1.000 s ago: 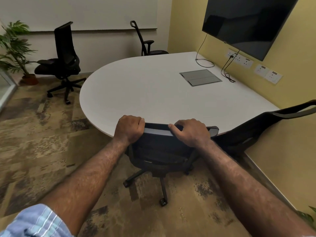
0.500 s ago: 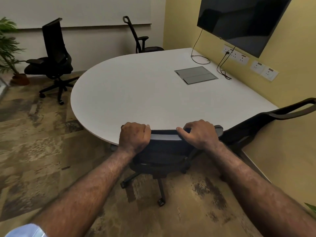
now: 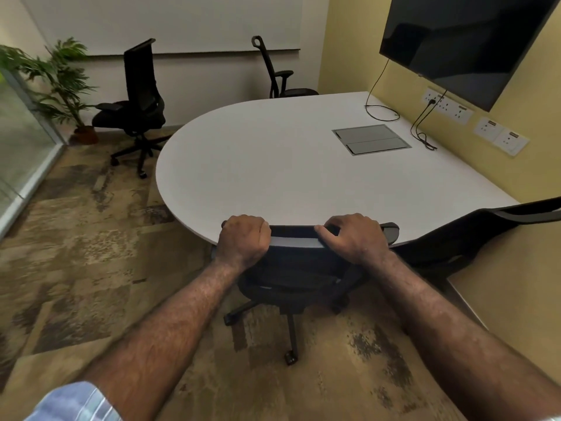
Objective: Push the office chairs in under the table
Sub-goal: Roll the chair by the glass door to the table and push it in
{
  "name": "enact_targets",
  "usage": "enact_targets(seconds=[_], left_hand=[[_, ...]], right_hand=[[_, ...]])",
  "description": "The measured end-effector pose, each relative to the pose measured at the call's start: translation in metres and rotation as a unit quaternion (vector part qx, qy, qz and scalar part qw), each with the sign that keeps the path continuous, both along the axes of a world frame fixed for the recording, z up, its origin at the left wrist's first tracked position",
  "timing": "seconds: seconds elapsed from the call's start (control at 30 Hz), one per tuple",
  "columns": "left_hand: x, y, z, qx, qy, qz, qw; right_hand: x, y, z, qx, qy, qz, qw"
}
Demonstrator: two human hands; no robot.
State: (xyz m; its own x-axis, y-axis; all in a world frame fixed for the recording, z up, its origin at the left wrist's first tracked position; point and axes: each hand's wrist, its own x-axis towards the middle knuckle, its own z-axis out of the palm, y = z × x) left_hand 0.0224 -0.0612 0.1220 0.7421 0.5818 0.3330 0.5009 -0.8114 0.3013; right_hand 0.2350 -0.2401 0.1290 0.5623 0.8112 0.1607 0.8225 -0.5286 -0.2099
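Observation:
A black office chair [image 3: 296, 270] stands at the near edge of the white rounded table [image 3: 273, 165], its backrest top touching the table rim and its seat hidden under the table. My left hand [image 3: 243, 240] and my right hand [image 3: 353, 237] both grip the top of that backrest. A second black chair [image 3: 467, 241] leans at the table's right end beside the yellow wall. A third chair [image 3: 136, 107] stands apart on the carpet at the far left. A fourth chair [image 3: 280, 79] sits behind the table's far edge.
A potted plant [image 3: 65, 86] stands in the far left corner beside a glass partition [image 3: 21, 141]. A dark screen [image 3: 464, 38] hangs on the yellow wall, with cables [image 3: 382, 112] trailing onto the table near a grey hatch [image 3: 372, 139]. Patterned carpet spreads left.
The chair under my hands has rolled forward until its backrest meets the table rim. My view has shifted, bringing the plant and glass partition into sight.

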Motion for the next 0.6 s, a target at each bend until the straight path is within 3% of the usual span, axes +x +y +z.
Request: enact_targets(seconds=[0.27, 0.6], left_hand=[[-0.003, -0.021, 0.014, 0.010, 0.055, 0.002, 0.998], [0.006, -0.040, 0.032, 0.087, -0.071, -0.015, 0.994]], right_hand=[[-0.013, -0.015, 0.009, 0.020, -0.006, -0.004, 1.000], [-0.044, -0.003, 0.036, 0.057, -0.026, 0.002, 0.998]])
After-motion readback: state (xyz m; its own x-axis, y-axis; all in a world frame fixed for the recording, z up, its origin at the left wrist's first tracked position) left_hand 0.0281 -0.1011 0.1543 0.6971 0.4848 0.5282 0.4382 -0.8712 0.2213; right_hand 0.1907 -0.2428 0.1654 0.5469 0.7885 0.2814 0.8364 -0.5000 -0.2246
